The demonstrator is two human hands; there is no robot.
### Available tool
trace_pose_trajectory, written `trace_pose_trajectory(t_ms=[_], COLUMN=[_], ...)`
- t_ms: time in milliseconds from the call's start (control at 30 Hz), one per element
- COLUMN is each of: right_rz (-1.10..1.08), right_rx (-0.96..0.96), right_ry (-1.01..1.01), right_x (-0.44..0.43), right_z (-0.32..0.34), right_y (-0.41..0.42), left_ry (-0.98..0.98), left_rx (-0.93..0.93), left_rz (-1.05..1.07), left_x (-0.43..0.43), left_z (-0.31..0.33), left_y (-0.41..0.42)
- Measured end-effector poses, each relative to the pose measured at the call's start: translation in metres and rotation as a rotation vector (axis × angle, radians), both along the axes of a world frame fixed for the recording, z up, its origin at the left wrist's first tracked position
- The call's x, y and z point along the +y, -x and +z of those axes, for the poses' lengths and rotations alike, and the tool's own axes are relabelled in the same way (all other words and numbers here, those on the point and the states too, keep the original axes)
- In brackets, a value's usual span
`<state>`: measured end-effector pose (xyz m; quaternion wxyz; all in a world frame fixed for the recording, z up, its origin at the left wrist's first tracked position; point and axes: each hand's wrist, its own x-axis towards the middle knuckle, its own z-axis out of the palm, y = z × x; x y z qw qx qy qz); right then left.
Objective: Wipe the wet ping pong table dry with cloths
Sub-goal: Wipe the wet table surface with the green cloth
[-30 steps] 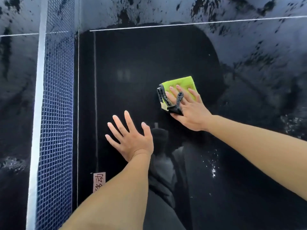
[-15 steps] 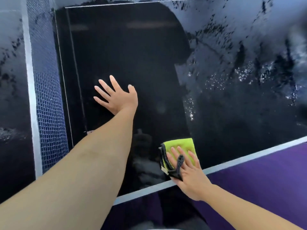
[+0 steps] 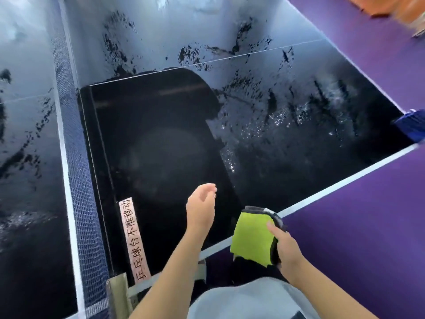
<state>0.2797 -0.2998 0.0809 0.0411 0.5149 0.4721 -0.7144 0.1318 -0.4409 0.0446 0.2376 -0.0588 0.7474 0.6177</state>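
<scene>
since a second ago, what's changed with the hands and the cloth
The right hand pulled the green cloth back off the table and now holds it up past the near edge. The left hand lifted off the surface. The wet patches remain unwiped.

A table-tennis hall. A black ping pong table [image 3: 161,139] with white lines and a blue net [image 3: 76,157] stands on purple sports flooring [image 3: 368,215].

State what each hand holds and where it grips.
Right hand grips the green cloth along its right edge. Left hand holds nothing.
</scene>
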Motion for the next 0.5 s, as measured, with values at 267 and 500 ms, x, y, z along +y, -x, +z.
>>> trace_pose_trajectory(t_ms=[267, 500], right_rz=[0.037, 0.378], right_rx=[0.146, 0.176], right_ry=[0.225, 0.226], right_x=[0.065, 0.136], right_z=[0.023, 0.023], right_y=[0.027, 0.053], left_ry=[-0.074, -0.364], left_rx=[-0.292, -0.630], left_rz=[-0.464, -0.297], left_x=[0.052, 0.096], left_z=[0.043, 0.055], left_y=[-0.016, -0.024])
